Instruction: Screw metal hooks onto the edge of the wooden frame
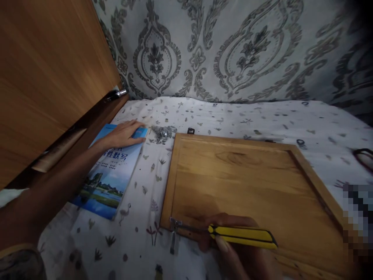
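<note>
Right hand [243, 256] pinches screwdriver [246, 236], tip left of fingers at hinge [174, 226]. Left hand [125, 133], spread on book [106, 186], could better brace hinge.

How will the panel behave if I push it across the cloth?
The panel should stay stiff, since it looks like wood with a raised border. Broad and lying flat, it will probably slide rather than tip, perhaps rucking the cloth. The hinge juts past its near edge, so that might snag.

Yellow-black screwdriver [244, 236], brown panel [230, 175], blue book [109, 188], white plant-printed sheet [140, 249]
</note>
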A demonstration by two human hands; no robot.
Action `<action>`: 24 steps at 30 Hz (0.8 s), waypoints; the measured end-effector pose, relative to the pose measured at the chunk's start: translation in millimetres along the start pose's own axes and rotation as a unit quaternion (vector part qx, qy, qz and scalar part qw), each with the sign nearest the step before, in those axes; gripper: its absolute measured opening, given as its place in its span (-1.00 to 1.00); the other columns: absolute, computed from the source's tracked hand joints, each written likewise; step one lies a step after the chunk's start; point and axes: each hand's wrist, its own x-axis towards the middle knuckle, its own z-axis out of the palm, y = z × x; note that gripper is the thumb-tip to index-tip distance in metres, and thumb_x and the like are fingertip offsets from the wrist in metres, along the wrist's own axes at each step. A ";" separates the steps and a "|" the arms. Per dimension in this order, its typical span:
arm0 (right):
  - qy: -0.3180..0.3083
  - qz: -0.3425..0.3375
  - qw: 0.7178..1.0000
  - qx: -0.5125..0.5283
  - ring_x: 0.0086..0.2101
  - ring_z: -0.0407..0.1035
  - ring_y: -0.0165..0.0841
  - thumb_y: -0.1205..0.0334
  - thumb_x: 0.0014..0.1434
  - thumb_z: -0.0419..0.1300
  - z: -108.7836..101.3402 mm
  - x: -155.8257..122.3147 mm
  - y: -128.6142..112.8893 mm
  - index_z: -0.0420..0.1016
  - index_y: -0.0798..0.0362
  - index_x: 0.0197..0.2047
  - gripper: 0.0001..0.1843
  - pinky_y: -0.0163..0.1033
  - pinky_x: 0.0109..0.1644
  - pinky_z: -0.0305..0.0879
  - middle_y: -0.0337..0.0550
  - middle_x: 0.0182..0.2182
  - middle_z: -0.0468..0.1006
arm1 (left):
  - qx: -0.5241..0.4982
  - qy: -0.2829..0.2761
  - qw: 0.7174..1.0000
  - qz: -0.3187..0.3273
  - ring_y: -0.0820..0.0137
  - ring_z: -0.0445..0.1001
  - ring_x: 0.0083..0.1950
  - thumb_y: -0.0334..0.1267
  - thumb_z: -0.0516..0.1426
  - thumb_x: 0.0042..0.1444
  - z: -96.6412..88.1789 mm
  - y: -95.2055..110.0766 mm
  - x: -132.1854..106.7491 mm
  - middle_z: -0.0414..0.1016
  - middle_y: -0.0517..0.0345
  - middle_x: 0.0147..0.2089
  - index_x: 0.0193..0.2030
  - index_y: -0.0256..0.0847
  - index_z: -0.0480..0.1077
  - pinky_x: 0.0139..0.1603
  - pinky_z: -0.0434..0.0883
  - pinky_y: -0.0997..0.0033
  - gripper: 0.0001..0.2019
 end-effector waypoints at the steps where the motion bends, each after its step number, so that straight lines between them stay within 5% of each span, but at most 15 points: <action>1: -0.006 -0.004 1.000 -0.005 -0.42 0.51 -0.34 0.18 0.38 0.10 -1.2 0.4 0.2 0.38 -0.06 0.01 -0.83 -0.29 -0.30 0.54 -0.11 -0.30 0.58 | -0.006 0.004 1.000 0.003 0.07 0.31 0.30 0.13 0.03 0.18 0.8 2.6 -1.8 0.32 -0.08 0.30 0.34 -0.13 0.20 0.28 0.27 0.12 -0.35; 4: -0.027 -0.007 0.999 -0.015 -0.38 0.54 -0.32 0.21 0.35 0.13 -5.2 1.7 0.1 0.41 -0.04 0.00 -0.83 -0.29 -0.28 0.54 -0.10 -0.31 0.58 | -0.004 0.065 0.997 0.042 0.09 0.31 0.27 0.01 0.00 0.24 1.0 13.7 -8.0 0.35 -0.08 0.25 0.28 -0.14 0.29 0.26 0.29 0.09 -0.48; 9: -0.031 0.001 1.000 -0.004 -0.38 0.55 -0.31 0.19 0.36 0.13 -7.3 2.0 -2.8 0.40 -0.01 0.00 -0.82 -0.26 -0.27 0.55 -0.09 -0.32 0.59 | 0.053 0.092 0.977 0.187 0.15 0.36 0.21 -0.06 -0.03 0.33 7.9 35.8 -39.5 0.50 0.01 0.05 -0.30 -0.04 0.54 0.27 0.26 0.06 -0.65; 14: -0.043 -0.008 0.999 0.007 -0.37 0.53 -0.31 0.17 0.39 0.09 -5.0 2.5 -3.8 0.36 0.00 0.02 -0.82 -0.23 -0.27 0.55 -0.09 -0.35 0.58 | 0.087 0.131 0.976 0.152 0.14 0.39 0.22 -0.17 -0.07 0.38 28.0 45.0 -65.9 0.52 -0.08 0.07 -0.01 -0.09 0.52 0.27 0.21 -0.11 -0.67; 18: -0.021 -0.005 1.000 0.005 -0.42 0.52 -0.32 0.12 0.38 0.11 -3.8 4.0 -5.0 0.37 0.01 -0.02 -0.81 -0.25 -0.32 0.54 -0.09 -0.34 0.59 | 0.078 0.125 0.978 0.151 0.10 0.37 0.22 -0.15 -0.04 0.36 32.4 50.4 -70.7 0.47 -0.17 0.11 0.05 -0.22 0.47 0.20 0.29 -0.02 -0.66; 21: -0.021 0.003 1.000 -0.007 -0.41 0.53 -0.29 0.10 0.36 0.13 -4.6 5.3 -6.0 0.41 0.01 -0.04 -0.80 -0.24 -0.32 0.54 -0.10 -0.38 0.59 | 0.055 0.113 0.979 0.160 0.10 0.42 0.10 -0.14 -0.03 0.36 21.5 49.1 -60.2 0.52 -0.11 0.00 -0.06 -0.23 0.50 0.13 0.33 0.02 -0.68; 24: -0.025 -0.004 1.000 -0.007 -0.44 0.53 -0.31 0.11 0.37 0.12 -4.3 5.8 -1.3 0.42 0.00 -0.05 -0.82 -0.25 -0.32 0.54 -0.13 -0.42 0.58 | -0.002 0.117 0.985 0.127 0.19 0.46 0.02 -0.12 -0.06 0.35 2.5 32.4 -21.9 0.55 -0.04 -0.07 -0.06 -0.23 0.49 0.10 0.38 0.15 -0.65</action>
